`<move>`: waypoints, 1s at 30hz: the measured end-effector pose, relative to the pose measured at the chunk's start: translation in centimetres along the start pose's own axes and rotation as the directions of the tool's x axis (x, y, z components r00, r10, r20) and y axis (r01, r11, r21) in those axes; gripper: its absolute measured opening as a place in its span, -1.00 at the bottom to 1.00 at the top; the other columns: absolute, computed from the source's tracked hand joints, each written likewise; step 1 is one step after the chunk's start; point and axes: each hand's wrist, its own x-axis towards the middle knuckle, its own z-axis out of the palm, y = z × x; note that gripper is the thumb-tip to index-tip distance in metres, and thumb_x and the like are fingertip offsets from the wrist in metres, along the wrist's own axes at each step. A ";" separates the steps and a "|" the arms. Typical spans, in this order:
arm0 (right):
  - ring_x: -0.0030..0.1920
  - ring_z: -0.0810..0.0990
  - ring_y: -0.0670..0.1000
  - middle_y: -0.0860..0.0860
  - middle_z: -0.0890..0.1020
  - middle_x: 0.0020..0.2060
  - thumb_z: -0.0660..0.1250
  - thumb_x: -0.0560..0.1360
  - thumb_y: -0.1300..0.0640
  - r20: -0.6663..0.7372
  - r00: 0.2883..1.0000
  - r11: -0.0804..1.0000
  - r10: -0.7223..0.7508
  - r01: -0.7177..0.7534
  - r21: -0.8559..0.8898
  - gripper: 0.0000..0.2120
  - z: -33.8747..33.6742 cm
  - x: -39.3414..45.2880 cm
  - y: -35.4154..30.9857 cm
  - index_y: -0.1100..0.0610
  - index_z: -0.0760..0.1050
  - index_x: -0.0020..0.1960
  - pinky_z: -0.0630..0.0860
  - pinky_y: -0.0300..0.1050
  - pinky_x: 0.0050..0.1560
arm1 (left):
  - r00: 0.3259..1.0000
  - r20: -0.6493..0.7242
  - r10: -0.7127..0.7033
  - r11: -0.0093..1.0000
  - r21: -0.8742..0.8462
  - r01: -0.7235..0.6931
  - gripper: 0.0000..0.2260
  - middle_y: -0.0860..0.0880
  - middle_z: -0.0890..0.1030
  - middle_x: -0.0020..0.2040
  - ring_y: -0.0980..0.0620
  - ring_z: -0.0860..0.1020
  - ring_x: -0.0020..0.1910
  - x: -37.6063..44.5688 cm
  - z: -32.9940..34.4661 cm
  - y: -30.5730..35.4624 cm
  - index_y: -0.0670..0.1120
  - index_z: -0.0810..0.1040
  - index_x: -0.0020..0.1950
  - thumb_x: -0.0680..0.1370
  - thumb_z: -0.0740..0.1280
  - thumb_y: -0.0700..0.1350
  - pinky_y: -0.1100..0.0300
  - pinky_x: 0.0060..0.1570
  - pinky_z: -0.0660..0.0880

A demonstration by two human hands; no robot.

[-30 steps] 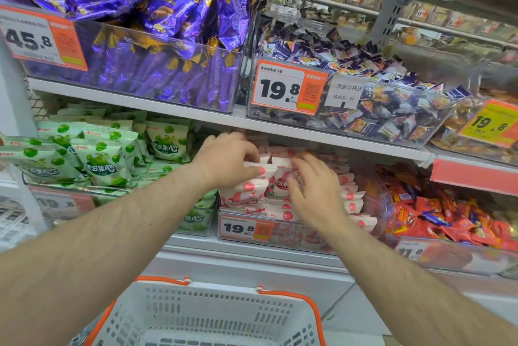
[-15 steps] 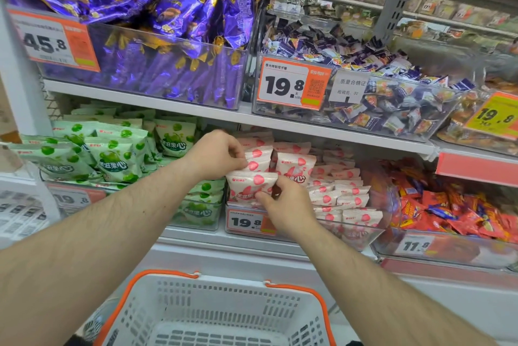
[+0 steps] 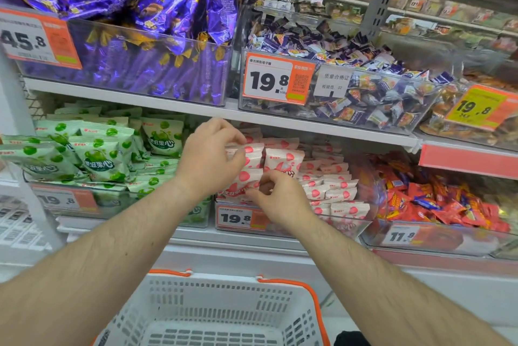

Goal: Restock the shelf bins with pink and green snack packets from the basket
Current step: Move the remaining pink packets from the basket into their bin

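Pink snack packets point(image 3: 283, 162) fill a clear bin point(image 3: 350, 226) on the lower shelf, at centre. My left hand point(image 3: 208, 160) pinches the top edge of an upright pink packet point(image 3: 253, 149) at the bin's front left. Just below, my right hand point(image 3: 280, 200) pinches the lower pink packet point(image 3: 242, 181) at its bottom right corner. Green snack packets point(image 3: 98, 162) are piled in the neighbouring bin point(image 3: 112, 202) to the left. The white basket point(image 3: 213, 287) with an orange rim is below my arms; the part of its inside that shows holds no packets.
The shelf above point(image 3: 173, 103) carries bins of purple bags point(image 3: 157, 9) and small wrapped sweets point(image 3: 372, 93), close over my left hand. A bin of red packets point(image 3: 437, 202) stands right of the pink bin. Price tags point(image 3: 241, 218) hang on the bin fronts.
Both hands have drawn back from deep in the pink bin to its front left corner. Two pink packets now stand upright there, one above the other, held by my fingers.
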 end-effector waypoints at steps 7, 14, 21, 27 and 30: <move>0.08 0.54 0.18 0.11 0.64 0.00 0.33 0.47 -0.02 -0.298 0.946 0.950 -0.129 0.031 -0.312 -0.71 -5.5 0.3 6.7 0.18 0.62 0.04 0.42 -0.02 0.11 | 0.937 0.110 0.332 0.942 0.015 -0.335 -0.79 -0.06 0.54 -0.07 -0.13 0.51 -0.07 -1.5 4.4 6.2 -0.09 0.60 -0.07 0.40 0.24 -0.07 0.00 -0.09 0.47; 0.45 0.27 0.16 0.18 0.37 0.43 -0.26 0.41 -0.32 0.051 0.997 0.871 0.064 -0.031 -0.491 -0.15 -6.1 3.8 15.2 0.15 0.28 0.47 0.22 0.09 0.43 | 0.727 0.666 0.168 0.975 -0.004 -0.221 -0.38 -0.17 0.21 0.50 -0.17 0.16 0.50 -1.7 12.6 9.8 -0.16 0.21 0.51 0.45 0.26 -0.16 0.00 0.49 0.12; 0.36 0.40 0.23 0.26 0.45 0.35 0.03 0.68 0.06 0.001 0.980 0.930 0.199 -0.189 -0.314 -0.62 -9.2 5.0 12.6 0.24 0.41 0.36 0.31 -0.05 0.28 | 0.603 0.798 -0.013 0.929 0.234 -0.288 -0.22 -0.23 0.02 0.57 -0.19 -0.01 0.55 -1.7 15.6 9.6 -0.21 0.01 0.56 0.49 0.28 0.10 -0.02 0.53 -0.04; 0.43 0.34 0.15 0.14 0.36 0.47 0.02 0.67 -0.01 0.051 0.991 0.943 0.125 -0.103 -0.317 -0.58 -9.6 11.3 12.0 0.08 0.35 0.47 0.26 -0.06 0.42 | 0.596 0.799 -0.087 0.949 0.248 -0.194 0.06 -0.21 -0.23 0.58 -0.19 -0.19 0.56 0.8 17.5 10.5 -0.16 -0.25 0.58 0.40 0.34 0.30 -0.03 0.54 -0.12; 0.43 0.32 0.18 0.16 0.33 0.47 -0.02 0.66 -0.11 0.073 0.994 0.920 0.077 -0.043 -0.389 -0.53 -8.5 13.7 13.1 0.06 0.30 0.48 0.25 0.02 0.43 | 0.545 0.821 -0.170 0.936 0.308 -0.173 0.16 -0.25 -0.31 0.55 -0.23 -0.28 0.54 1.4 19.1 10.7 -0.18 -0.32 0.56 0.35 0.33 0.38 -0.07 0.53 -0.20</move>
